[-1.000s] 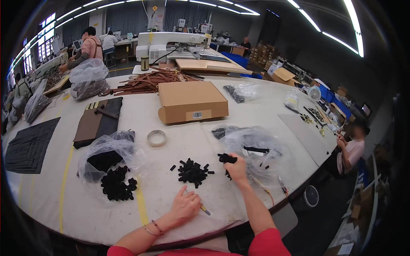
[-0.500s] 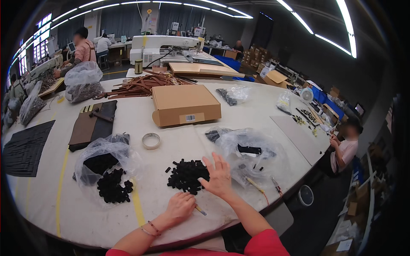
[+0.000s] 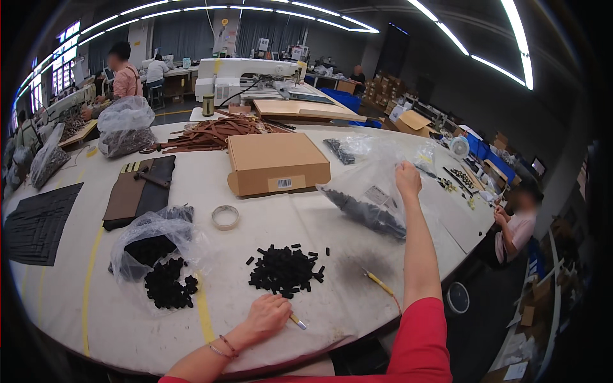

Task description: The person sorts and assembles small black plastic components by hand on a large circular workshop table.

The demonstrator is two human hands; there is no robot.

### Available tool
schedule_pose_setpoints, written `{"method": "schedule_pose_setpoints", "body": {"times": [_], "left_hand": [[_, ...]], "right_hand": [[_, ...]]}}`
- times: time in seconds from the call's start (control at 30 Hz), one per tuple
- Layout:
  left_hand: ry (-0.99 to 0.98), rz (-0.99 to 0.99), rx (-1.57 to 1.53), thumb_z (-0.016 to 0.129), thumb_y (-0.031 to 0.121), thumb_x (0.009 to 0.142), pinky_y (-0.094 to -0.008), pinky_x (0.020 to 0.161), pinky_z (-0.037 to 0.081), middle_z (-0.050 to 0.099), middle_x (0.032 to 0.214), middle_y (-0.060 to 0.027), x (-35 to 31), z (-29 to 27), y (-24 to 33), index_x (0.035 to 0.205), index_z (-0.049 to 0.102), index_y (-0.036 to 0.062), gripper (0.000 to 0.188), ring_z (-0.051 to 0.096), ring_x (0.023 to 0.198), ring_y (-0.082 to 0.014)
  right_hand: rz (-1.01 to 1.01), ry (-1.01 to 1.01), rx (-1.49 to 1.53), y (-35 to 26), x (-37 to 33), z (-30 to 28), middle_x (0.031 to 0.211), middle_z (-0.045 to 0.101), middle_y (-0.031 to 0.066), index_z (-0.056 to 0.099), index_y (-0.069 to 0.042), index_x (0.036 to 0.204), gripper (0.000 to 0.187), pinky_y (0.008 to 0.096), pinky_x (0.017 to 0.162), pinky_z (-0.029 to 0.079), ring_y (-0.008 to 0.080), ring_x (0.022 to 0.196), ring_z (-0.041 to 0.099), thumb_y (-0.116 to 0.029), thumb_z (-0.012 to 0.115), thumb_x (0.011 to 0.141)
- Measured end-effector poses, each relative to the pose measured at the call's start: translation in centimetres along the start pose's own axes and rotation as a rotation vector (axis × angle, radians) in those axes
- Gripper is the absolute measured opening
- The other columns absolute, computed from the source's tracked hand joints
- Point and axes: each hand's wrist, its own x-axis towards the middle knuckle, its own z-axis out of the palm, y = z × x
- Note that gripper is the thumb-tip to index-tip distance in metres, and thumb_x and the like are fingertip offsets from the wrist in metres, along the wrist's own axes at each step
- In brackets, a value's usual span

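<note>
My right hand (image 3: 408, 181) is stretched out to the far right and grips the top of a clear plastic bag (image 3: 369, 203). Dark pieces sag along the bottom of that bag, which hangs tilted at the table's right side. My left hand (image 3: 268, 314) rests closed on the near part of the table around a slim pen-like tool (image 3: 297, 320), whose pale end pokes out to the right. Just beyond it lies a loose heap of small black pieces (image 3: 284, 269). A few strays sit at the heap's edge.
Left of the heap, an open plastic bag (image 3: 182, 225) spills more black pieces (image 3: 169, 285). Beyond are a tape roll (image 3: 225, 217), cardboard box (image 3: 278, 167) and brown strips (image 3: 211, 135). A yellow-handled tool (image 3: 379, 281) lies near the right edge. A co-worker (image 3: 518, 223) sits at right.
My right hand has left the heap, taken hold of the right-hand bag, and moved it up and away from me. The bag's former spot is uncovered. My left hand has barely moved.
</note>
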Motion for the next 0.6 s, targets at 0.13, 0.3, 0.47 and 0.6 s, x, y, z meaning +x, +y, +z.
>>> {"method": "schedule_pose_setpoints", "body": {"times": [0.13, 0.3, 0.47, 0.6], "left_hand": [[0.013, -0.002, -0.008, 0.06, 0.013, 0.068, -0.0307, 0.065, 0.042, 0.056, 0.072, -0.0052, -0.2, 0.1, 0.1, 0.067, 0.052, 0.0058, 0.011, 0.054, 0.073, -0.019], [-0.117, -0.069, -0.021, 0.06, 0.015, 0.07, -0.0332, 0.076, 0.044, 0.061, 0.083, -0.0076, 0.1, 0.0, 0.5, 0.077, 0.058, 0.005, 0.012, 0.058, 0.084, -0.0225], [-0.097, -0.04, 0.006, 0.06, 0.014, 0.069, -0.0327, 0.075, 0.044, 0.061, 0.082, -0.0069, 0.0, 0.3, -0.1, 0.076, 0.057, 0.0051, 0.012, 0.058, 0.083, -0.0218], [-0.086, -0.065, 0.001, 0.06, 0.014, 0.069, -0.0328, 0.074, 0.044, 0.061, 0.082, -0.0065, -0.2, 0.1, -0.3, 0.076, 0.057, 0.0052, 0.012, 0.058, 0.082, -0.0219]], "right_hand": [[0.049, -0.004, 0.012, 0.7, -1.2, 1.2, 0.084, 0.059, 0.0195, 0.056, -0.005, 0.081, 0.024, 0.0454, 0.07, 0.042, 0.0385, 0.083, 0.054, -0.025, 0.044, 0.076], [-0.138, -0.383, -0.037, 3.9, -3.6, 3.1, 0.087, 0.06, 0.0186, 0.057, -0.004, 0.087, 0.032, 0.042, 0.073, 0.042, 0.0356, 0.085, 0.056, -0.032, 0.053, 0.072], [-0.304, -0.573, -0.073, 4.2, -7.0, -0.8, 0.13, 0.033, 0.0173, 0.029, -0.008, 0.13, 0.093, 0.0507, 0.093, 0.027, 0.029, 0.121, 0.033, -0.043, 0.071, 0.054], [-0.225, -0.65, -0.26, 2.5, -15.3, -2.9, 0.139, 0.015, 0.0167, 0.013, -0.011, 0.135, 0.104, 0.0584, 0.095, 0.017, 0.0302, 0.128, 0.017, -0.044, 0.071, 0.055]]}}
